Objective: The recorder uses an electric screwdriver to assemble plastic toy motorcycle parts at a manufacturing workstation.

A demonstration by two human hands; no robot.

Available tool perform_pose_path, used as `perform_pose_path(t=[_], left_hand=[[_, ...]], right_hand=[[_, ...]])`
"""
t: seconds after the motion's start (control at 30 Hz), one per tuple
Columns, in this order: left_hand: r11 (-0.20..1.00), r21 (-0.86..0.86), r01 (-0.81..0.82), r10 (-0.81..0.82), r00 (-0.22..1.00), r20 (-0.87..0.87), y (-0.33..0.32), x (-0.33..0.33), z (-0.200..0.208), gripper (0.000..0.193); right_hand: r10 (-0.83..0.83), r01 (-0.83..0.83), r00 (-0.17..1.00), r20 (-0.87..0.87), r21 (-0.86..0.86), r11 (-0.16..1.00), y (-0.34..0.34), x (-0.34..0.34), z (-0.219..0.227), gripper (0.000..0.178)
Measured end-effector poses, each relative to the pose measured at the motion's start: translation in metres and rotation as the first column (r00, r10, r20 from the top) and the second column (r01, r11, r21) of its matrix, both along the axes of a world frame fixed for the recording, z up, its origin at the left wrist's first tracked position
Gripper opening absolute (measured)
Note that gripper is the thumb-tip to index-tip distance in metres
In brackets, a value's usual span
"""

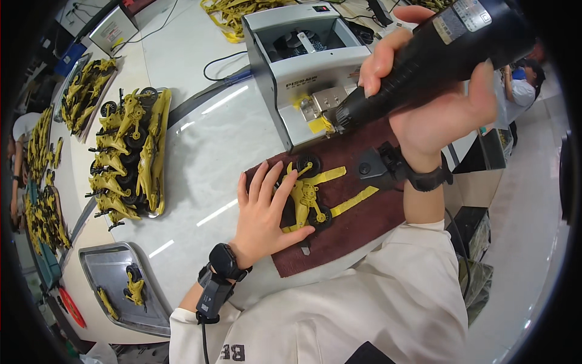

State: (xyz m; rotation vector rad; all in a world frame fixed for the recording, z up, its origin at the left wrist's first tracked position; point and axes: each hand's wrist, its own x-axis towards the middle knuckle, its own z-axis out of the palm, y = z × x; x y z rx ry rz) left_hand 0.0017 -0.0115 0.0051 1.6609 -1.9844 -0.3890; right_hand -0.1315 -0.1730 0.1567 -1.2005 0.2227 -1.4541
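My right hand (424, 100) is wrapped round a black electric screwdriver (400, 70). Its tip points down-left and meets the front outlet of a grey screw feeder (297, 79), beside a bit of yellow tape. On a maroon cloth (370, 221) lies a yellow toy motorcycle (305, 197) with black wheels. My left hand (264, 212) rests over its left side, holding it between index finger and thumb, the other fingers stretched out. The left palm and fingers cover part of the toy. Two yellow strips (354, 200) lie on the cloth to its right.
At the left, a tray (160, 203) is loaded with several toy motorcycles; more yellow parts (88, 97) lie behind it. A metal tray (145, 303) at the lower left holds two yellow pieces. Cables run across the white table (194, 155). Another person (524, 88) is at the far right.
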Motion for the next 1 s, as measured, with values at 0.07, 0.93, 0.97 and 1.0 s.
perform_pose_path(t=[0.07, 0.93, 0.97, 1.0], left_hand=[[1.000, 0.002, 0.008, -0.008, 1.000, -0.017, -0.002, -0.001, 0.000, 0.089], [1.000, 0.019, 0.025, -0.024, 1.000, -0.001, -0.005, -0.004, 0.000, 0.090], [1.000, 0.015, 0.026, -0.026, 1.000, 0.001, -0.006, -0.004, 0.000, 0.090], [1.000, 0.017, 0.024, -0.024, 1.000, 0.003, -0.005, -0.003, -0.001, 0.090]], right_hand=[[-0.036, 0.024, 0.998, 0.042, 0.260, 0.965, 0.006, 0.008, 0.019, 0.080], [-0.019, 0.016, 0.998, 0.053, 0.056, 0.998, -0.025, -0.009, 0.007, 0.083], [-0.030, 0.020, 0.994, 0.109, 0.097, 0.995, -0.022, -0.010, 0.008, 0.086], [-0.028, 0.017, 0.993, 0.111, 0.099, 0.995, -0.018, -0.009, 0.010, 0.086]])
